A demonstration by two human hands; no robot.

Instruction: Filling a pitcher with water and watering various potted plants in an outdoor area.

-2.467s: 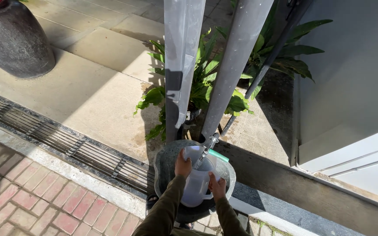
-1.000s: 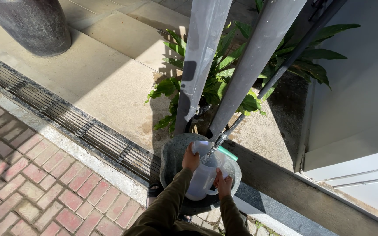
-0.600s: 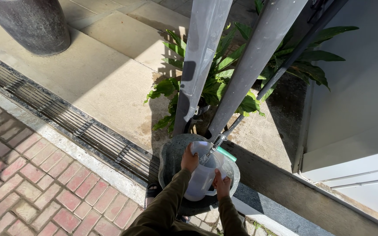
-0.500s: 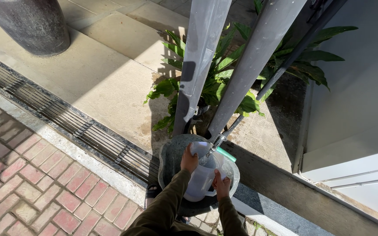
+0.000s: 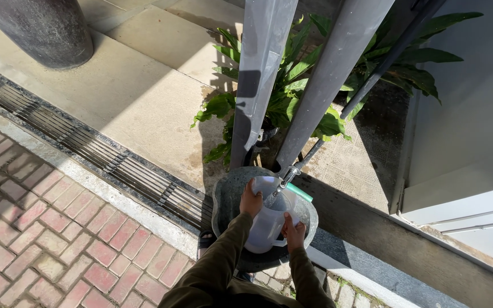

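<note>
Both the left hand (image 5: 250, 202) and right hand (image 5: 294, 232) clamp the jug (image 5: 266, 219); best hold it level, steady under the tap (image 5: 285, 178).

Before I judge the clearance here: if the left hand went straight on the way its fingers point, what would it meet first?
Probably the metal tap, just past the jug rim that the left hand grips; depth is unclear from above.

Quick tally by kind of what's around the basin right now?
Hands: 2, left hand, right hand
Jugs: 1, white plastic jug
Taps: 1, tap
Basins: 1, stone basin
Grey posts: 2
Total: 7
</note>
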